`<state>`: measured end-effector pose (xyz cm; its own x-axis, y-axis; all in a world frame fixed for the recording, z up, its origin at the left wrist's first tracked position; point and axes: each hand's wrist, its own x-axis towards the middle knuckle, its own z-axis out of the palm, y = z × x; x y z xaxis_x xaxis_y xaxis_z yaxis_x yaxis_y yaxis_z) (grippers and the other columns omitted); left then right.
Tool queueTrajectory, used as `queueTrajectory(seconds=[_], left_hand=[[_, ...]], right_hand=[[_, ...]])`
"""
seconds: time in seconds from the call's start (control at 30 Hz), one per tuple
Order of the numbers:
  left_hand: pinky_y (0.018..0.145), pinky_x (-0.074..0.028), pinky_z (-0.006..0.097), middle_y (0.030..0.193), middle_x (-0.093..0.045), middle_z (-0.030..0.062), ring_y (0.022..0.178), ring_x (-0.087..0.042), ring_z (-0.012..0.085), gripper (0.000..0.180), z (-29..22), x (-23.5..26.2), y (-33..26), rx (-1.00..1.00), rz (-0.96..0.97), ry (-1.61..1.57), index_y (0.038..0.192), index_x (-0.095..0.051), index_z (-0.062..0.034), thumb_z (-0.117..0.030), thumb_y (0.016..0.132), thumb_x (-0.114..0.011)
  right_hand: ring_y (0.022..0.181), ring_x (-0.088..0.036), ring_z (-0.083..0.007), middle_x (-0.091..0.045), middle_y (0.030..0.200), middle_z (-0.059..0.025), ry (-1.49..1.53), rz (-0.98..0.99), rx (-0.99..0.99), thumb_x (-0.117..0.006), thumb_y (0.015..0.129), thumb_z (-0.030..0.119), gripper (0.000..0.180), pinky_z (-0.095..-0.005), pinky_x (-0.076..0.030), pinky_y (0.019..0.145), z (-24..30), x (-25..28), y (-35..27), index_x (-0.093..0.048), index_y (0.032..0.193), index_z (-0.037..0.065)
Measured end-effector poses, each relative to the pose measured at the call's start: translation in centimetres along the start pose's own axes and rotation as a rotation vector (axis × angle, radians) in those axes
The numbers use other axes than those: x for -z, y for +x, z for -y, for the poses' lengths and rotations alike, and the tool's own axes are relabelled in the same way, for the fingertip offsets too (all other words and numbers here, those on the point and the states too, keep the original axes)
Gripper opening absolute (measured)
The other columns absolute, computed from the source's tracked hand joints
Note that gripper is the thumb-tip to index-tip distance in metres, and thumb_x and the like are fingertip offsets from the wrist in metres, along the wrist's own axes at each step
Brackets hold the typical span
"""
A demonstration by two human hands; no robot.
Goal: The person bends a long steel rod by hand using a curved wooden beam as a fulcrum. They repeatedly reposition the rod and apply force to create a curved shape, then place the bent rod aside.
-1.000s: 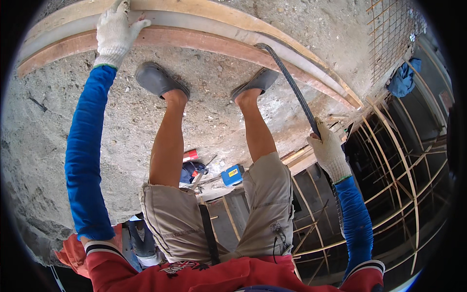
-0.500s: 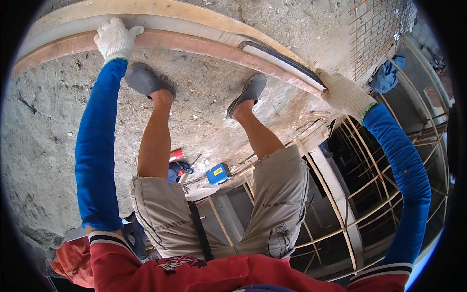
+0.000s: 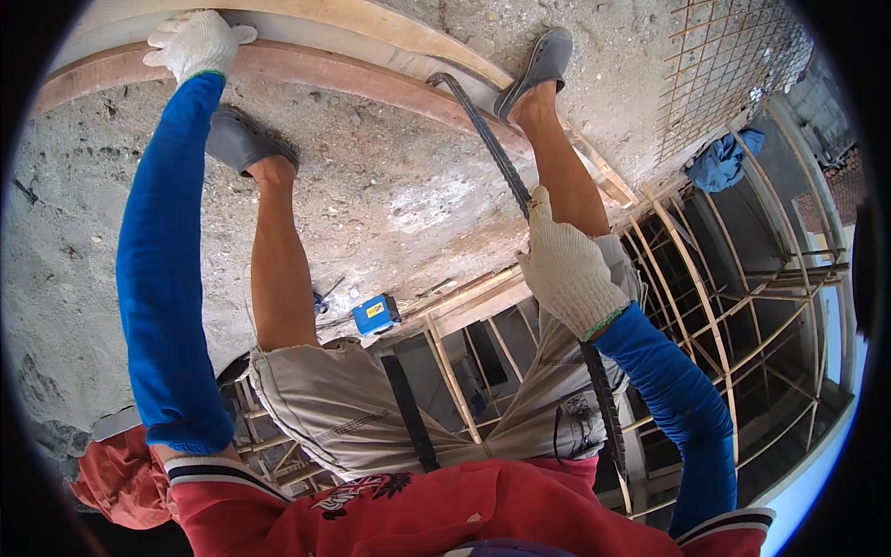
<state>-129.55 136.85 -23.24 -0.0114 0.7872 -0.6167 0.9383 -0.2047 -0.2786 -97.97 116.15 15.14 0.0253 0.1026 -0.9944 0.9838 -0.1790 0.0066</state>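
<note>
My gloved left hand (image 3: pixel 197 45) presses on a long wooden form at the far left, its fingers spread over the near reddish board (image 3: pixel 353 74). A pale strip (image 3: pixel 320 32) runs between that board and the far, lighter board (image 3: pixel 399 26). My gloved right hand (image 3: pixel 571 274) is closed round a dark ribbed steel bar (image 3: pixel 490 139), near the middle of the view. The bar slants from the boards back past my right thigh. Its bent far tip lies over the form; I cannot tell whether it touches.
My right shoe (image 3: pixel 538 70) is beyond the boards, my left shoe (image 3: pixel 246 139) nearer. A blue box (image 3: pixel 376 314) sits near the slab edge. Bamboo poles (image 3: pixel 691 260) stand over a drop at right. Wire mesh (image 3: pixel 729 70) and a blue cloth (image 3: pixel 727 160) are farther off.
My right hand has drawn back toward me, raising the steel bar out from between the boards. My right foot has stepped across the form. The left hand has shifted slightly left.
</note>
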Motion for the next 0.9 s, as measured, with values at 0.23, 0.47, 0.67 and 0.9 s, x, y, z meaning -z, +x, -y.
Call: queueTrajectory(seconds=[0.23, 0.47, 0.67, 0.9], left_hand=[[0.113, -0.033, 0.073, 0.15, -0.05, 0.0339, 0.143, -0.042, 0.0528, 0.113, -0.8, 0.0, 0.5, 0.049, 0.034, 0.068, 0.151, -0.052, 0.0056, -0.075, 0.076, -0.079], [0.11, -0.035, 0.074, 0.147, -0.051, 0.0343, 0.138, -0.044, 0.0518, 0.114, -1.3, -0.3, -0.7, 0.022, -0.001, 0.046, 0.147, -0.054, 0.008, -0.076, 0.074, -0.08], [0.1, -0.041, 0.073, 0.133, -0.058, 0.0316, 0.125, -0.052, 0.0478, 0.114, -1.0, 0.7, -0.4, -0.01, -0.017, 0.055, 0.138, -0.058, 0.0112, -0.08, 0.072, -0.078], [0.104, -0.038, 0.075, 0.143, -0.052, 0.0386, 0.132, -0.048, 0.0541, 0.121, -0.2, -0.8, 0.3, -0.011, -0.03, 0.076, 0.146, -0.049, 0.0154, -0.079, 0.076, -0.076]], right_hand=[[0.099, -0.075, -0.0442, -0.073, 0.104, -0.0335, 0.212, 0.274, -0.334, -0.071, 0.098, 0.028, 0.098, -0.0502, -0.061, 0.087, 5.5, 2.0, 1.4, -0.008, 0.163, -0.011], [0.103, -0.072, -0.0467, -0.072, 0.108, -0.0339, 0.022, 0.298, -0.172, -0.066, 0.094, 0.021, 0.088, -0.0511, -0.06, 0.088, -2.2, 7.3, 2.6, -0.02, 0.16, -0.013], [0.091, -0.076, -0.0441, -0.073, 0.09, -0.0318, 0.003, 0.34, -0.259, -0.072, 0.092, 0.029, 0.1, -0.0517, -0.06, 0.083, 3.7, 1.4, 1.6, -0.014, 0.16, -0.016], [0.088, -0.074, -0.0445, -0.073, 0.091, -0.029, -0.243, 0.393, -0.067, -0.074, 0.094, 0.029, 0.102, -0.0506, -0.06, 0.076, -3.8, 4.4, 2.3, -0.01, 0.162, -0.015]])
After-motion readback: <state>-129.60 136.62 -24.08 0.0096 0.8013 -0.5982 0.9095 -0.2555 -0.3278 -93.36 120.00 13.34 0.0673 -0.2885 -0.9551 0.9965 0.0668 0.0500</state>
